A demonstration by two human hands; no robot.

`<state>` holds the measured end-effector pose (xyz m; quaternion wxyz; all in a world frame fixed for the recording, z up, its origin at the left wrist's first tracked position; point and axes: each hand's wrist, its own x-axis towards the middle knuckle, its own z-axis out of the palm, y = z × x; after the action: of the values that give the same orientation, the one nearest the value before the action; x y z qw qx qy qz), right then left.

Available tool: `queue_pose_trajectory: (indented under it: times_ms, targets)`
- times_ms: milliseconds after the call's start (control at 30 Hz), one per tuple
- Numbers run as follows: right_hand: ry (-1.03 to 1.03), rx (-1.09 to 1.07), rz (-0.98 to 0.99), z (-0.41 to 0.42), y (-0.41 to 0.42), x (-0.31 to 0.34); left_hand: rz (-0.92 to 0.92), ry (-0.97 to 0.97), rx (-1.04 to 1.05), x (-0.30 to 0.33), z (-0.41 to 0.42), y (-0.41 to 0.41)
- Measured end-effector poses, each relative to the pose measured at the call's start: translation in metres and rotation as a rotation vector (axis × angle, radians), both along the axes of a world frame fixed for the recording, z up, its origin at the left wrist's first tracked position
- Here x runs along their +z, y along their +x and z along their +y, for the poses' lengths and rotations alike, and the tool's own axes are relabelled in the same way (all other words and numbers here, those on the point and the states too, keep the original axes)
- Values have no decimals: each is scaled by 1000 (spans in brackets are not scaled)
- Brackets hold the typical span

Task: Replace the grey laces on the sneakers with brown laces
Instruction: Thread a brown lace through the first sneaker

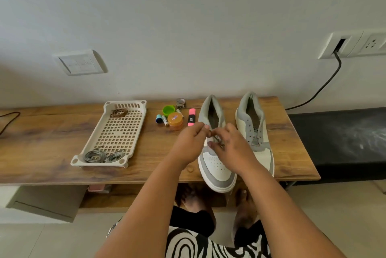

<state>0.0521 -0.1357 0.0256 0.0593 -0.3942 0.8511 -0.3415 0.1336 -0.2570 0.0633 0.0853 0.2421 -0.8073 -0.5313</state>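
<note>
Head view. A wooden counter [52,132] stands against a pale wall [188,17]. On the wall, a switch plate [80,62] at 10 o'clock; a socket panel [353,43] with a black cable [325,82] at 2 o'clock. Near centre, the left hand [189,146] and right hand [234,149] meet over the left sneaker [217,166], fingers pinching a brown lace [216,139] at the eyelets. The right sneaker [253,130], unlaced, lies beside it at 3 o'clock. A slotted tray [117,132] at 9 o'clock holds coiled grey laces [102,156] at its near end and another brown lace [119,112] at its far end. A pink highlighter [191,120] and an orange jar [175,121] lie between tray and sneakers. Pale tile floor [41,241] below.
</note>
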Motion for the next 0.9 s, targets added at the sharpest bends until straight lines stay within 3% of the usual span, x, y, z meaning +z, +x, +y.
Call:
queue_pose_trajectory:
  times_ms: [100, 167, 233, 367, 500, 667, 767, 900]
  targets:
    - [-19, -136, -41, -5, -2, -3, 200, 288, 166, 15, -6, 3]
    - [15, -288, -54, -2, -10, -2, 238, 384, 225, 19, -12, 5]
    - [-7, -290, -28, 2, -17, -1, 169, 273, 191, 14, -15, 6]
    - [-99, -10, -27, -3, -12, 6, 49, 118, 56, 2, -11, 2]
    - [-188, -111, 10, -1, -15, 7, 67, 99, 61, 7, -11, -2]
    - [-185, 32, -240, 0, -17, 8, 49, 86, -14, 2, -8, 0]
    - [-189, -85, -72, 1, -21, 0, 38, 74, 32, 3, -9, 0]
    - [-180, -398, 1, 22, -43, 2, -2, 59, 92, -1, -21, 2]
